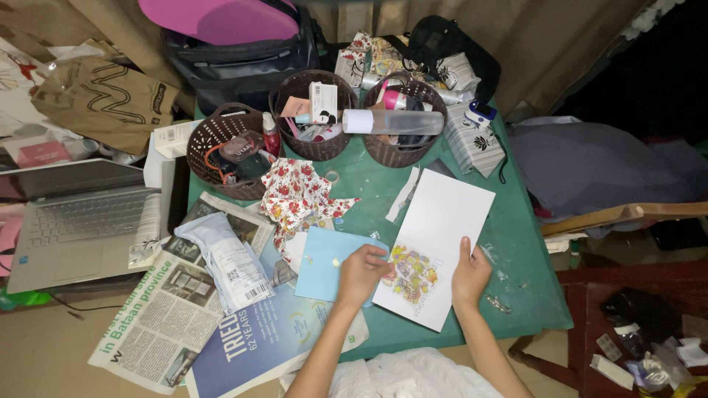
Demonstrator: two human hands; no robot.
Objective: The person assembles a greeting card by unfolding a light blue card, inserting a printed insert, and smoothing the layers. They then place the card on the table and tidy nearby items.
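Note:
My left hand (361, 273) rests on a light blue card (324, 262), its fingertips touching the colourful sticker patch (411, 274) on a white sheet (442, 236). My right hand (470, 274) grips the right edge of that white sheet, thumb on top. The sheet lies tilted on the green table (516, 243). A floral cloth (299, 195) lies just beyond the blue card.
Three brown woven baskets (221, 151) (313, 110) (404, 121) of toiletries stand at the back, a black bag (243, 63) behind them. Newspapers (177, 309) and a plastic packet (228, 262) cover the left; a laptop (81, 221) is far left. A dark wooden stool (634, 324) stands right.

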